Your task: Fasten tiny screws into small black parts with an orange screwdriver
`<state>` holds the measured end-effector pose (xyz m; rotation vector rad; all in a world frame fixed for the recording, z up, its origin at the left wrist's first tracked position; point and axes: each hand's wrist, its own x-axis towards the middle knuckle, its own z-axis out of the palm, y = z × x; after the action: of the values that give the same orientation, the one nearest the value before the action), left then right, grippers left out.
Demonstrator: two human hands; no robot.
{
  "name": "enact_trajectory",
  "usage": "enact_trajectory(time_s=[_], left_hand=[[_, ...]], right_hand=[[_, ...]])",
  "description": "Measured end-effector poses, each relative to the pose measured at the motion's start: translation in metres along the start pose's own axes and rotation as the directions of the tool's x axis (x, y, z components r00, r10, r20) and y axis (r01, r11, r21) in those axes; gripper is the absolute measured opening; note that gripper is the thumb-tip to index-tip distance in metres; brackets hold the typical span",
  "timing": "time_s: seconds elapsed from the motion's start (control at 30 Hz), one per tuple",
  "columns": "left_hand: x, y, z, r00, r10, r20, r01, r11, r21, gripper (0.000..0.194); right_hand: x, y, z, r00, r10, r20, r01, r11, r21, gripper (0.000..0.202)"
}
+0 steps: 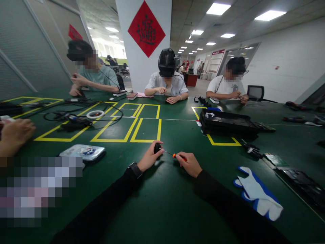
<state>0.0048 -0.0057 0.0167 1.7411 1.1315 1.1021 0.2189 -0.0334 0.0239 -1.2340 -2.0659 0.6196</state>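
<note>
My left hand (150, 156) is closed around a small black part (157, 147), whose exact kind I cannot make out. In my right hand (190, 164) is a screwdriver (174, 156) with an orange and black handle, held in closed fingers. Its thin metal shaft points left, and the tip meets or nearly meets the black part. Both hands are just above the green table (162, 203). My fingers hide most of the handle and some of the black part.
A work glove (257, 195) lies at the right, near circuit boards (275, 160). Beyond are a black housing (225, 122) and, at the left, cables (76, 118) with a tape roll (95, 114). A tin case (83, 152) is left of me. Several people sit around; one's hand (17, 134) is at far left.
</note>
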Motion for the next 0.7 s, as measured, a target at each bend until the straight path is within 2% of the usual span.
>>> enact_trajectory(time_s=[0.27,0.47,0.7], left_hand=[[0.0004,-0.001,0.0003,1.0,-0.006,-0.008,0.006,1.0,0.014,0.036],[0.0008,-0.0051,0.0001,1.0,-0.009,-0.005,0.009,1.0,0.004,0.037],[0.0008,-0.0057,0.0006,1.0,0.002,0.01,-0.002,1.0,0.008,0.036]], right_hand=[[0.0022,0.0023,0.0013,0.994,-0.05,-0.092,0.052,0.999,0.016,0.018],[0.003,0.003,0.0024,0.988,-0.057,-0.144,0.062,0.998,0.027,0.023],[0.002,0.0021,0.0023,0.997,-0.036,-0.065,0.035,0.999,-0.029,0.021]])
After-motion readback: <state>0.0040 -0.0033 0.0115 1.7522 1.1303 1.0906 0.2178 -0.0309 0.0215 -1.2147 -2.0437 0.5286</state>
